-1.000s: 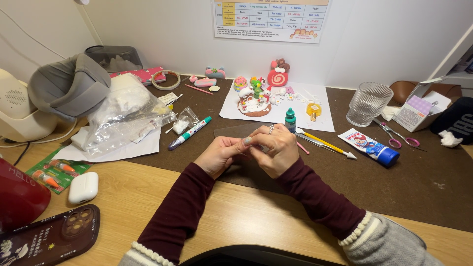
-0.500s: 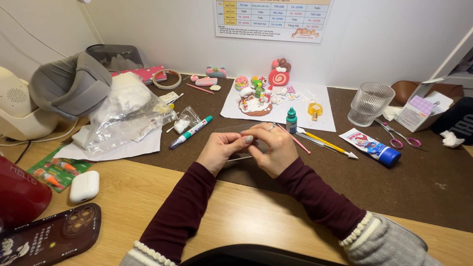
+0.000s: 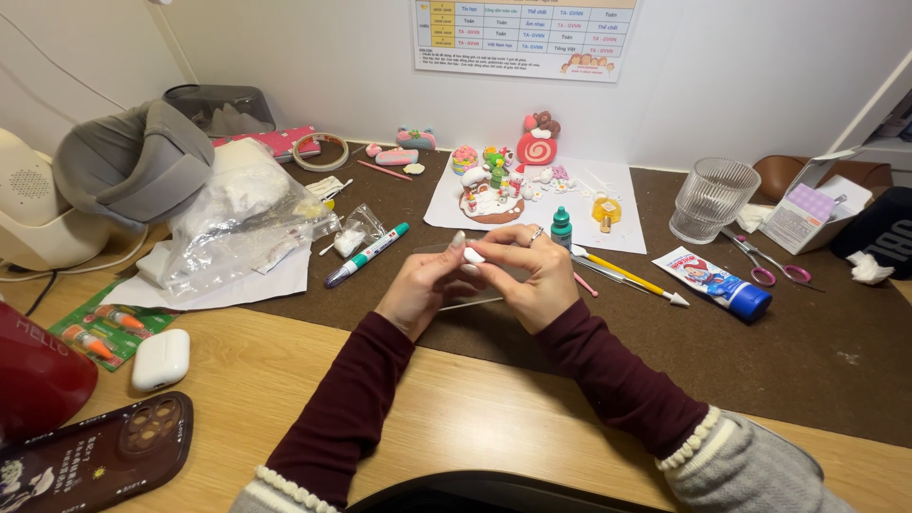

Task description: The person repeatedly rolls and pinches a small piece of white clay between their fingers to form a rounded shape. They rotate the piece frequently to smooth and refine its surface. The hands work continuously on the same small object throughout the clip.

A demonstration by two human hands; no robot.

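Both hands are meeting over the brown mat near the table's middle: my left hand (image 3: 418, 290) and right hand (image 3: 532, 280) are pinching a small white clay lump (image 3: 473, 256) between fingertips, above a clear sheet (image 3: 475, 299). Shaping step, I judge; next calls for gentle, even pressure. Fingers are hiding most of the lump's form.
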